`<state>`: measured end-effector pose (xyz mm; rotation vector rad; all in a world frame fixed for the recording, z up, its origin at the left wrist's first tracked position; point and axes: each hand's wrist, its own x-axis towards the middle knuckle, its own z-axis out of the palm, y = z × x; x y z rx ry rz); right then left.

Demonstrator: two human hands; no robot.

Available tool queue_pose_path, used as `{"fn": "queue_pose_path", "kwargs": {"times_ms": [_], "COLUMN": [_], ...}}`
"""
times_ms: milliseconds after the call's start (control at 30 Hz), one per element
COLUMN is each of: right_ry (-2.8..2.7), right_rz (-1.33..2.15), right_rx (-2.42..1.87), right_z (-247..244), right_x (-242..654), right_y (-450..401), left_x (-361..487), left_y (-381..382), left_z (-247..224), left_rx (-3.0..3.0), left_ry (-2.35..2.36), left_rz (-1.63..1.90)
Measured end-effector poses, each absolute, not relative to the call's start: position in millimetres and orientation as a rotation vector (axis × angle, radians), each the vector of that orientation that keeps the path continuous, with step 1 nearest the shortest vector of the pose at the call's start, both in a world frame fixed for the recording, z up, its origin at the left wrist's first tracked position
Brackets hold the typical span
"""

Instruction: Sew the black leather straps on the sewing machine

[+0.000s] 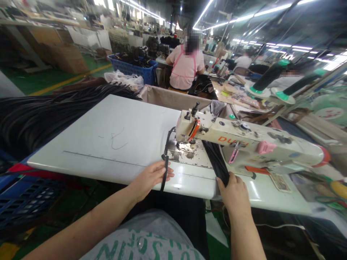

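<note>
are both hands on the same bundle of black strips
No, the right hand is on the bundle of black strips beneath the sewing machine's arm, while the left hand is at a thin black strap.

The left hand is extending its fingers at the desk's front edge, where a narrow black strap is crossing them; whether they are pinching it is unclear. The strap is running up beside the needle end of a sewing machine. The right hand is gripping a bundle of black strips, which is passing beneath the machine's arm. Many black strips are lying in a heap beyond the desk's left side. Farther off, a person in pink is sitting near a blue basket.
</note>
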<state>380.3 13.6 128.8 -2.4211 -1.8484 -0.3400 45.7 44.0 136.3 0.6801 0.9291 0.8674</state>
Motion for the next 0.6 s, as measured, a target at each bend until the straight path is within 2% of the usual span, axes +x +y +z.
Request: {"fn": "queue_pose_path", "kwargs": {"times_ms": [333,600], "right_ry": [-1.905,-1.820], "right_rz": [-0.363,-0.216], "right_rx": [-2.472,-2.511], "right_z": [141.5,147.1], "right_x": [365.1,358.3], "right_y": [26.0,37.2], "left_x": [33.0,38.6], "left_y": [66.9,64.4], "left_z": [127.4,131.3], "left_rx": [0.916,0.646], "left_ry": [0.947,0.812], "left_rz": [0.785,0.732]}}
